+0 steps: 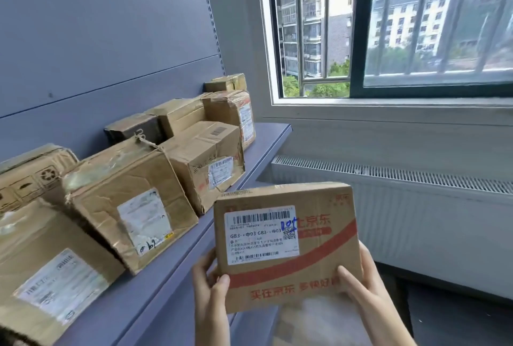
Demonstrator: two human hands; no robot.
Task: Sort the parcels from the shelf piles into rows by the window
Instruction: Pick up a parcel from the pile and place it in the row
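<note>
Parcel, a flat carton with a red stripe and a white label, is held upright in the air by its lower corners. The left grip clasps the lower left corner, thumb on the printed face, and the right grip clasps the lower right corner likewise. The carton hangs just off the front edge of the blue shelf, where worn cartons stand in rows running toward the window. A white radiator runs below the sill.
</note>
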